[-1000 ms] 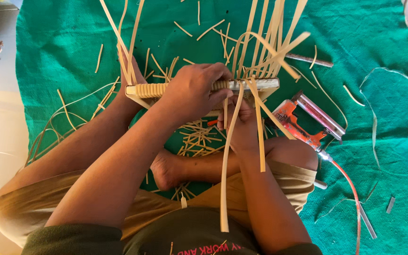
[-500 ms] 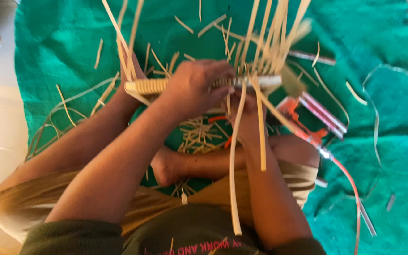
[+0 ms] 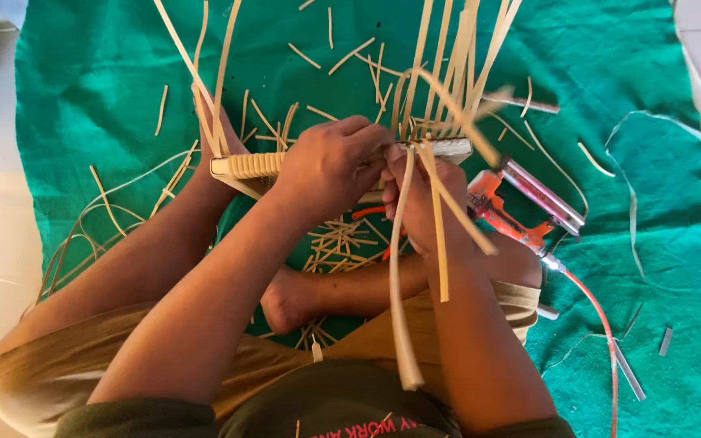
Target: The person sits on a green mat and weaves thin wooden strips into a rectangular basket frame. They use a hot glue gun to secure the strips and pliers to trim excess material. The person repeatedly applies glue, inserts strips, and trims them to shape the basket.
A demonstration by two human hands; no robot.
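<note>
Your left hand (image 3: 330, 166) clasps the woven frame (image 3: 253, 165); your right hand (image 3: 419, 199) pinches a cane strip (image 3: 399, 276) above the green cloth (image 3: 91, 73).

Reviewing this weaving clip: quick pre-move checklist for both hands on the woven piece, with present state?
1. Left hand clamped over the woven strip frame: ok.
2. Right hand has a grip on the loose cane strip: ok.
3. Strip free along its length, hanging over the lap: ok.
4. Upright strips untangled: cannot tell, they cross.
5. Orange tool off the work: ok, beside the right hand on the green cloth.
</note>
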